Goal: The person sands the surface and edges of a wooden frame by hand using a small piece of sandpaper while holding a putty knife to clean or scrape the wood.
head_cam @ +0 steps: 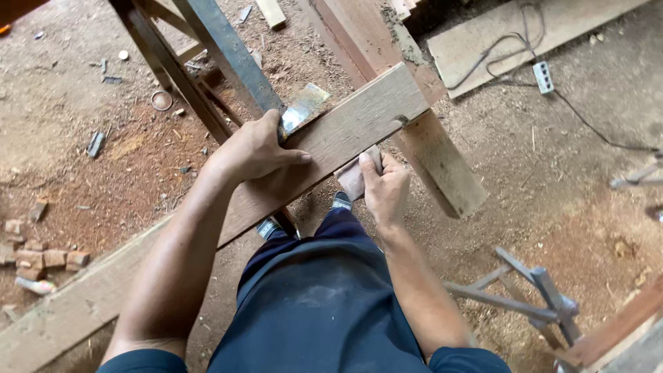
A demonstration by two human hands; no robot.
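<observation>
1. The left hand [257, 153] presses a flat metal try square [302, 109] onto the long pale wooden plank [359, 119], fingers closed over the blade's near end.
2. The right hand [384, 188] grips the plank's near edge, thumb on top.
3. The plank lies slanted across a dark wooden trestle [224, 48], above the sawdust floor [552, 200].
4. No pencil line or cut shows on the plank; seemingly the marking is barely begun.
</observation>
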